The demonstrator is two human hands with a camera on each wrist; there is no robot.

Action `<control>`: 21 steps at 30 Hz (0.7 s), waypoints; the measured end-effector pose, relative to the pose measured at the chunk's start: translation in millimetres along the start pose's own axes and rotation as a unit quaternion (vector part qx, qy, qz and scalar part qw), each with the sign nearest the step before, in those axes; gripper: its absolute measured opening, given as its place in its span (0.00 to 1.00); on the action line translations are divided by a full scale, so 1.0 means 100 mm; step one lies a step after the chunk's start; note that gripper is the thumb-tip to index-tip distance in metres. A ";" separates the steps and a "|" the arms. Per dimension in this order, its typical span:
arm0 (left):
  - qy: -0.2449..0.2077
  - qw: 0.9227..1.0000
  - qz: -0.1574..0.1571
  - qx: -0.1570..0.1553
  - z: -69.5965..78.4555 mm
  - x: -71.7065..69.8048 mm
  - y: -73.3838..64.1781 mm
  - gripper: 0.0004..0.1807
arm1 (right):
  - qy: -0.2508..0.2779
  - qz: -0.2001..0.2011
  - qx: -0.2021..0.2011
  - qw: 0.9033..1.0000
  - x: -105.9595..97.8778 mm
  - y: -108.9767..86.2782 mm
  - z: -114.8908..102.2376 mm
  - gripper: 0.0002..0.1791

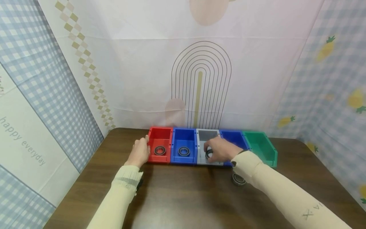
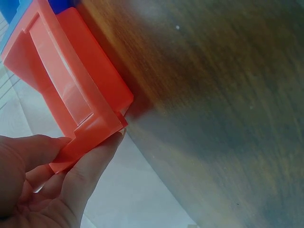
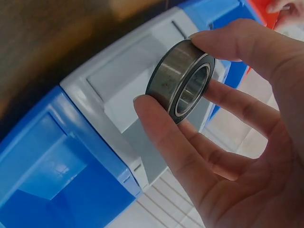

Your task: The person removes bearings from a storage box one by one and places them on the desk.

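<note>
Right hand (image 1: 224,149): thumb and fingertips clamped on the outer rim of a bearing (image 3: 173,76), spread only about as wide as the ring; thumb on one side, a fingertip opposite, other fingers curled behind it. Bearing is tilted, its hole facing toward the palm side in the right wrist view. It's at the near part of the gray bin (image 1: 207,135), middle of the row; can't tell if it touches the bin floor.

Left hand (image 1: 140,151): thumb and fingers pinch the wall of the red bin (image 1: 160,133), leftmost in the row, at its left side; digits on both faces of the wall, parted only by the plastic.

Row left to right: red bin, left blue bin (image 1: 184,135), gray bin, right blue bin (image 1: 233,136), green bin (image 1: 258,144), side by side at the far side of the brown table (image 1: 177,197). One bearing lies flat in the red bin, near end; another likewise in the left blue bin. A loose bearing (image 1: 237,183) sits on the table, near side of the right blue bin, partly hidden by the right sleeve (image 1: 271,175). Patterned cloth (image 1: 137,73) hangs behind.
</note>
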State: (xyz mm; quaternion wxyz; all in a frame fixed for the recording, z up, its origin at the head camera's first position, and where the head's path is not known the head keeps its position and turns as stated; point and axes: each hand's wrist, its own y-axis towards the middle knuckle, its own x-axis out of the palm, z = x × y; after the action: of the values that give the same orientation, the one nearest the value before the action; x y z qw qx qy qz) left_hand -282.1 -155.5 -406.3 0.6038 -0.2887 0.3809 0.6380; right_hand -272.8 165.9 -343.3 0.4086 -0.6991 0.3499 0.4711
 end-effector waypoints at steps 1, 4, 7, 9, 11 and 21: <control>0.003 1.000 0.006 0.006 0.00 0.00 0.00 0.24 | -0.002 0.002 -0.003 1.000 0.02 -0.02 -0.01 0.22; 0.005 1.000 0.007 0.008 -0.01 0.00 0.01 0.23 | -0.008 0.010 -0.013 1.000 0.07 -0.09 -0.04 0.22; 0.004 1.000 0.002 0.004 0.00 0.00 0.01 0.23 | 0.000 0.014 -0.016 1.000 0.14 -0.15 -0.06 0.21; 0.005 1.000 0.002 0.003 0.00 -0.01 0.01 0.23 | 0.009 0.013 -0.016 1.000 0.19 -0.18 -0.06 0.21; 0.007 1.000 0.003 0.006 -0.01 -0.01 0.01 0.22 | 0.014 0.017 -0.017 1.000 0.25 -0.21 -0.05 0.20; 0.001 1.000 -0.007 -0.005 -0.01 -0.01 0.02 0.23 | 0.038 0.018 -0.027 0.999 0.51 -0.31 -0.03 0.16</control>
State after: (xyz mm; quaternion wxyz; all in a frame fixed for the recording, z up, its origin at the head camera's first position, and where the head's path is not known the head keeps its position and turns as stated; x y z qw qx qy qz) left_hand -283.6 -156.7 -405.9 0.6063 -0.2955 0.3762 0.6352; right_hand -229.2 171.0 -383.2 0.3674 -0.7208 0.3651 0.4606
